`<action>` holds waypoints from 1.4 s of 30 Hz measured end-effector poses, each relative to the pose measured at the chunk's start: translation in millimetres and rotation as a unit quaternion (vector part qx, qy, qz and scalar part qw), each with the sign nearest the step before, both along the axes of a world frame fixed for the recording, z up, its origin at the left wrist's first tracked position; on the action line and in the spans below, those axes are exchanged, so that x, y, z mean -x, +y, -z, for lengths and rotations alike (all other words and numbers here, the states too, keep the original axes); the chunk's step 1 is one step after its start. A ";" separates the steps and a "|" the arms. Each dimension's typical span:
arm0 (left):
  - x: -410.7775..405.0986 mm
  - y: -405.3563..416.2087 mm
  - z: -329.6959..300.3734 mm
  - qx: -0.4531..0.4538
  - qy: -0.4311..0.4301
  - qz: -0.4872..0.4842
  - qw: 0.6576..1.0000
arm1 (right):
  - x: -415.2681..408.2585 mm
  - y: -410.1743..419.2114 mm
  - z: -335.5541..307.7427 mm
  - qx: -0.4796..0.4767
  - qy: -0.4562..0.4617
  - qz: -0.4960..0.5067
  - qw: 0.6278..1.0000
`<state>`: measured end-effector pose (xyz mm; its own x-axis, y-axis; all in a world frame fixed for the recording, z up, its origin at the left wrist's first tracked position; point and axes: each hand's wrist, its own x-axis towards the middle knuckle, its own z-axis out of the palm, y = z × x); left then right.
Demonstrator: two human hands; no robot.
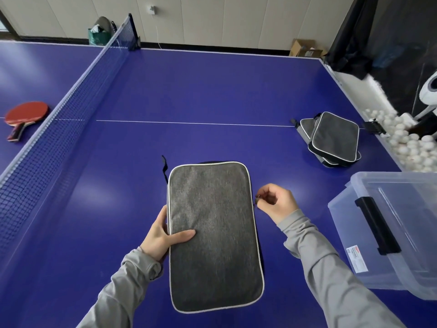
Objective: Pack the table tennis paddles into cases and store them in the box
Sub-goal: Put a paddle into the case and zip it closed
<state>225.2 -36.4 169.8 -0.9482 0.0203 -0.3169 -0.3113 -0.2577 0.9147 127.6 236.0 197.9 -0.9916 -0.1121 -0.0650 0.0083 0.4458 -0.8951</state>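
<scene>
A grey fabric paddle case (214, 235) with pale piping lies flat on the blue table in front of me. My left hand (163, 237) grips its left edge, thumb on top. At the case's right edge my right hand (276, 201) pinches the small zipper pull. A red paddle (24, 116) with a dark handle lies beyond the net at the far left. A stack of grey cases (333, 138) rests at the right. The clear plastic box (392, 230) with a black latch stands at the near right.
The net (71, 110) crosses the table on the left. Many white balls (402, 138) fill a catch tray past the right table edge, beside a white machine (429, 91). A cardboard carton (305, 49) and a green bag (98, 35) sit by the far wall.
</scene>
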 end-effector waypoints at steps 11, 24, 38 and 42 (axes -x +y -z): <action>15.0 3.9 -6.3 0.204 0.047 0.141 0.968 | 33.7 11.1 -25.7 -0.063 0.026 -0.006 0.998; 30.1 8.2 -23.1 0.455 0.080 0.272 0.844 | 6.9 -37.2 -48.5 -0.097 0.149 -0.087 0.980; 27.1 25.4 -19.8 0.438 0.046 0.237 0.866 | -3.0 -32.4 -43.4 -0.053 0.165 -0.107 0.979; 16.5 23.0 -13.9 0.356 0.008 0.166 0.919 | -4.8 -14.9 -28.9 -0.049 0.119 -0.067 0.989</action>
<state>208.7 -13.5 183.7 -0.9318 0.1027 -0.3480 -0.2492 0.5158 0.8196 132.3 221.0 226.9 -0.9570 -0.2473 0.1515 -0.2620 0.5131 -0.8174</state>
